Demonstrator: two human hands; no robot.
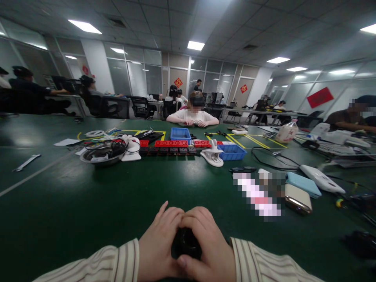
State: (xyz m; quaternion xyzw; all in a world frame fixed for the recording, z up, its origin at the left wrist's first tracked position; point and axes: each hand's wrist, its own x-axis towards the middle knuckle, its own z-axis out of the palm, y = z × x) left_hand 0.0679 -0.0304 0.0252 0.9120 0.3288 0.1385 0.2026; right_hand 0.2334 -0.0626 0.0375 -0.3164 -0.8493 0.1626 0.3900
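My left hand point(158, 241) and my right hand point(210, 239) meet at the fingertips low in the middle of the view, close to the green table. Between them sits a glossy black rounded object point(188, 243), largely covered by my fingers, so its kind does not show. The right hand curls over its top and side, thumb in front. On the other side the left hand is wrapped round it, with the little finger lifted.
Ahead stand a row of red and black socket blocks point(176, 147), blue bins point(180, 134), white clamps point(213, 153) and a metal bowl point(101, 159) of cables. A wrench point(27, 162) lies left; a light-blue case point(303, 184) lies right. A person point(194, 113) sits opposite.
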